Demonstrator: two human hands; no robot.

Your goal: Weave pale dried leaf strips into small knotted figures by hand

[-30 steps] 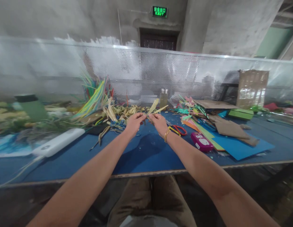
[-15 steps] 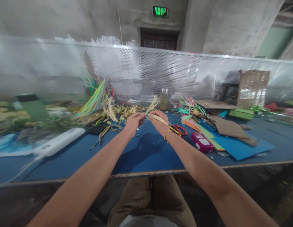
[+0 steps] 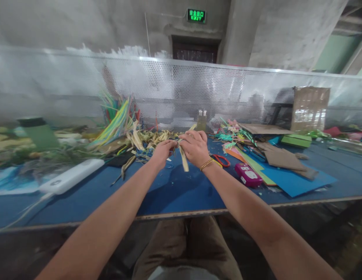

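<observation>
Over the blue table (image 3: 175, 190) my two hands meet at a pale yellow leaf strip (image 3: 184, 160). My left hand (image 3: 162, 151) pinches the strip near its top. My right hand (image 3: 195, 147), with a gold bracelet at the wrist, is closed over the strip, and the loose end hangs down below my fingers. Just behind my hands lies a heap of dried leaf strips (image 3: 148, 138).
Scissors with red and yellow handles (image 3: 220, 160) and a magenta box (image 3: 247, 174) lie right of my hands, beside coloured paper sheets (image 3: 289, 177) and cardboard (image 3: 278, 157). A white power bank (image 3: 71, 175) lies left. A glass bottle (image 3: 201, 121) stands by the perforated metal screen (image 3: 181, 87).
My right hand has turned over the strip and closed on it. The strip, which pointed up and to the right before, now hangs downward. My left hand has hardly moved.
</observation>
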